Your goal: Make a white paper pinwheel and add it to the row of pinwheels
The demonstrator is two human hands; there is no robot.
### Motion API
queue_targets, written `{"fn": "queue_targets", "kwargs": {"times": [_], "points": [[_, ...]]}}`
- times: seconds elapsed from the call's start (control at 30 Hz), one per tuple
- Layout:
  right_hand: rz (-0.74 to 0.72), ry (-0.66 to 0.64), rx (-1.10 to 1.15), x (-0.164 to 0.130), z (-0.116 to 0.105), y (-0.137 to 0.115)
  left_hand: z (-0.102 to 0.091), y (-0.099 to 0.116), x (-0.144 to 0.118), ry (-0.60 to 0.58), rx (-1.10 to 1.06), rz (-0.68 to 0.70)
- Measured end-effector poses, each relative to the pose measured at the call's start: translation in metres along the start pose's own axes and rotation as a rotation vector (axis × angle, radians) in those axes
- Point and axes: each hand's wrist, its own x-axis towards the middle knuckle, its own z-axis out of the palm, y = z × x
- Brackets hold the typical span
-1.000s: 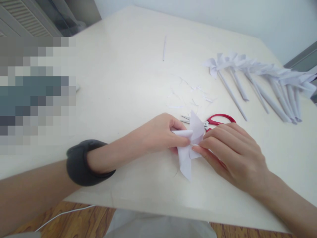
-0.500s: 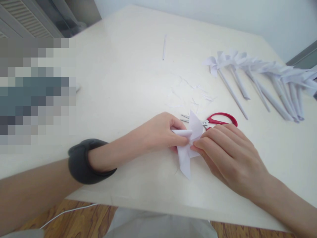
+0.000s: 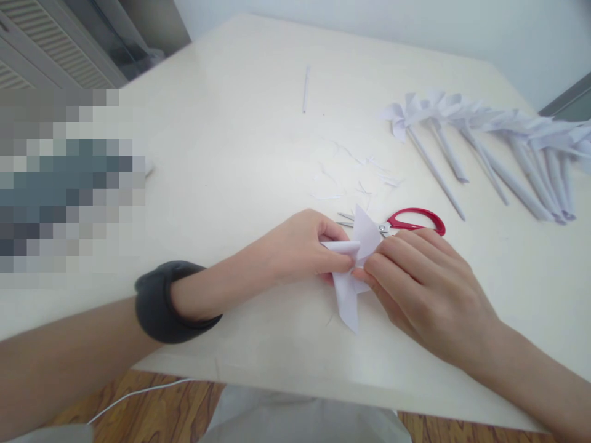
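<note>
Between both hands is a white paper pinwheel [image 3: 367, 234], its folded blades pointing several ways. My left hand [image 3: 307, 246] pinches it near the centre, thumb on top and fingers behind. Closed at the other side of the centre, my right hand [image 3: 425, 283] has its thumb and fingertips pressed on the paper; what lies exactly between those fingertips is hidden. Just beyond the hands lie scissors [image 3: 415, 215] with red handles, blades parted and pointing left. The pinwheel and right hand cover part of them.
Several finished paper pinwheels on rolled sticks [image 3: 438, 163] lie in a row at the right. Thin paper scraps [image 3: 364, 163] are scattered beyond the scissors. A slim paper roll [image 3: 306, 89] lies farther back on the white table [image 3: 231, 123]. A blurred patch covers the left edge.
The view has shifted slightly. Both hands keep hold of the pinwheel, and the right fingertips have moved only a little at its centre.
</note>
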Motion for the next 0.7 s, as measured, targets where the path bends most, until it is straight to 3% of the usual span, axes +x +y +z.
{"fn": "queue_targets", "kwargs": {"times": [0.7], "points": [[0.151,0.112,0.174,-0.0033,-0.0098,0.0049,0.0003,0.0094,0.0001,-0.003,-0.082,0.014]]}}
